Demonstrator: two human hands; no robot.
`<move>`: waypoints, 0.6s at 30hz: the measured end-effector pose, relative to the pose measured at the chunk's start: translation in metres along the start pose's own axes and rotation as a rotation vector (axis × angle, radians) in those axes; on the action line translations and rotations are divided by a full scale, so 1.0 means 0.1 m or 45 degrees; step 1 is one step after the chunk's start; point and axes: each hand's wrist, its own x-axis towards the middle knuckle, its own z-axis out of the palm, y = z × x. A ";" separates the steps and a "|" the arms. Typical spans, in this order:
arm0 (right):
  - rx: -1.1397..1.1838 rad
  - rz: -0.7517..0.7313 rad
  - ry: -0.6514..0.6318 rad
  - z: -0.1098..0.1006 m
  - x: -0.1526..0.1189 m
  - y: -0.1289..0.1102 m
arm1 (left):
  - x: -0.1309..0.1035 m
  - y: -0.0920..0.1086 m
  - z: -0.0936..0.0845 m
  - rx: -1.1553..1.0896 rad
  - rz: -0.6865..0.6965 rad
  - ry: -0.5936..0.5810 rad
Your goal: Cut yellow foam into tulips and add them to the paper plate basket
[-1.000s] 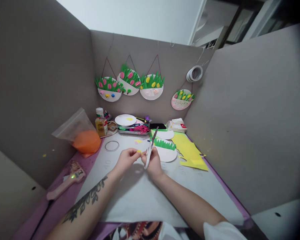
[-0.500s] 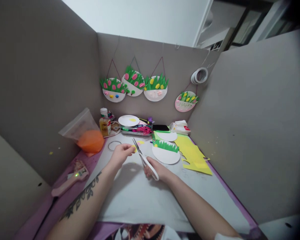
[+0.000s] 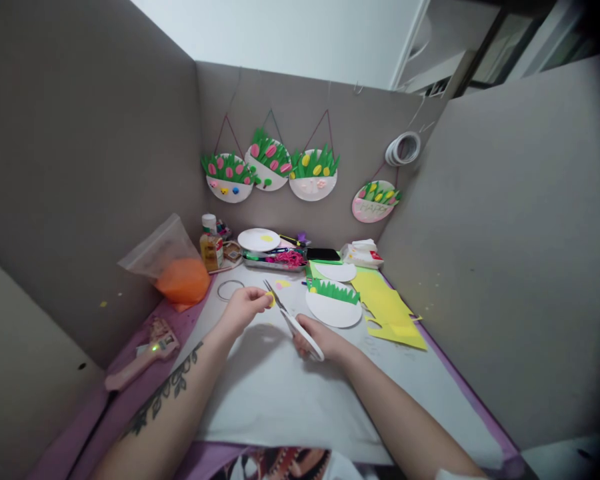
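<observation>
Between the fingertips of my left hand [image 3: 250, 308] is a small yellow paper piece [image 3: 271, 299], pinched at its edge. My right hand [image 3: 320, 338] is closed around the white handles of a pair of scissors [image 3: 296, 327]. Its metal blades point up and left, right beside the yellow paper; whether they touch it I cannot tell. Just beyond my right hand lies a white paper plate half [image 3: 333, 312] with a green paper grass strip [image 3: 333, 291] along its top. To its right is a cut-up sheet of yellow paper [image 3: 393, 313].
A glue gun [image 3: 143, 363] with a green light lies at the left, near a zip bag of orange material [image 3: 183, 280]. At the back stand a bottle [image 3: 211, 252] and a tray [image 3: 275, 265] of pens and pink cord. Decorated plates [image 3: 313, 183] hang on the grey partition.
The scissors and my right hand have shifted slightly right. The scissor blades look closer together, and more of the yellow piece shows at my left fingertips.
</observation>
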 end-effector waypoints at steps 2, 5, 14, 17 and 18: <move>0.024 0.014 -0.007 0.00 0.01 0.01 | 0.01 -0.01 0.00 0.012 0.009 0.000; 0.064 0.036 -0.032 0.00 0.02 0.01 | 0.01 -0.02 0.00 0.037 0.012 0.007; 0.012 -0.013 -0.091 -0.04 -0.01 0.05 | 0.03 -0.05 -0.03 0.035 0.038 -0.046; -0.017 -0.019 -0.100 -0.05 -0.01 0.07 | 0.05 -0.08 -0.03 0.049 0.033 -0.040; -0.024 -0.020 -0.100 -0.05 -0.01 0.07 | 0.05 -0.08 -0.03 0.051 0.032 -0.039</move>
